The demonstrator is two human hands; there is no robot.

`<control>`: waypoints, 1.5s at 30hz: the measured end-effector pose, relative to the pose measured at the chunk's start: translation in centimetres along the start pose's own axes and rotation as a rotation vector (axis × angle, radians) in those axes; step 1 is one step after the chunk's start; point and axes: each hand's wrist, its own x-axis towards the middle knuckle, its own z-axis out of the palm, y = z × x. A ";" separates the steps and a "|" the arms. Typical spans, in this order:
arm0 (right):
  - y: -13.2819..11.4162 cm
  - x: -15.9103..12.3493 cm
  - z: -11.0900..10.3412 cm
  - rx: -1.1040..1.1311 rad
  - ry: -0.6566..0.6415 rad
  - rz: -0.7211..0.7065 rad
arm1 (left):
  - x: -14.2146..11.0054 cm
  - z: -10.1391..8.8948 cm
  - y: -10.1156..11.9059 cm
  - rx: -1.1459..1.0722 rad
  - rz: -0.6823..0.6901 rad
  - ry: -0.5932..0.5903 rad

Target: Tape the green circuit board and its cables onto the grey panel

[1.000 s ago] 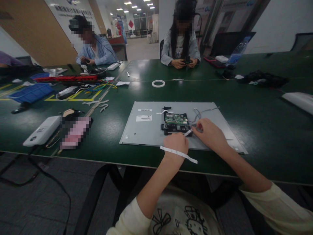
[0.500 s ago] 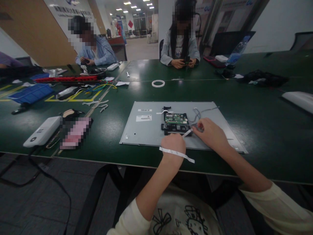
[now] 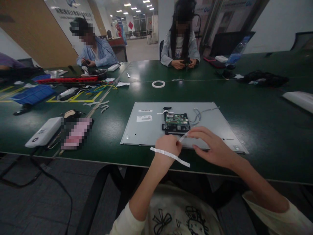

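Left hand (image 3: 167,143) closed, gripping short white tape strip (image 3: 183,137); gripped end hidden inside fist. Right hand (image 3: 211,147) open, thumb apart from fingers; fingertips at strip's far end, contact hard to tell. Longer white tape strip (image 3: 171,155) lies across left wrist. Green circuit board (image 3: 176,118) in black plastic frame (image 3: 176,127) sits on flat grey metal panel (image 3: 148,132), panel's near edge partly hidden by hands.

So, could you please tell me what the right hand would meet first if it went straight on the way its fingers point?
Probably the narrow white strip jutting from the left hand, right by the right hand's fingertips; one view leaves depth unclear.
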 end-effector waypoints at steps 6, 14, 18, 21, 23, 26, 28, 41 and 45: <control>-4.9 -0.1 0.6 -0.011 0.040 -0.255 | 0.1 -0.6 -1.4 -0.071 0.073 -0.013; -5.2 0.2 0.4 0.028 0.139 -0.335 | -0.3 -1.0 -0.8 -0.020 0.070 0.014; -5.1 0.5 -0.4 0.001 0.156 -0.361 | 0.0 -1.6 -2.8 -0.055 0.083 0.032; -5.0 0.8 -1.2 -0.037 0.221 -0.257 | 0.5 -2.4 -5.6 -0.405 0.165 -0.103; -4.5 1.0 -1.6 -0.106 0.261 -0.205 | 1.0 -3.3 -7.4 -0.743 0.105 -0.204; -3.3 1.6 -1.4 -0.212 0.301 -0.304 | 2.0 -4.8 -8.7 -1.018 0.130 -0.383; -2.5 2.2 -0.9 -0.278 0.309 -0.377 | 2.7 -5.8 -8.5 -0.987 0.132 -0.406; 0.6 5.3 0.4 -0.561 0.307 -0.587 | 8.8 -7.5 -8.9 -0.725 0.284 -0.454; 0.9 4.9 1.3 -0.551 0.266 -0.575 | 10.2 -6.7 -9.7 -0.666 0.326 -0.382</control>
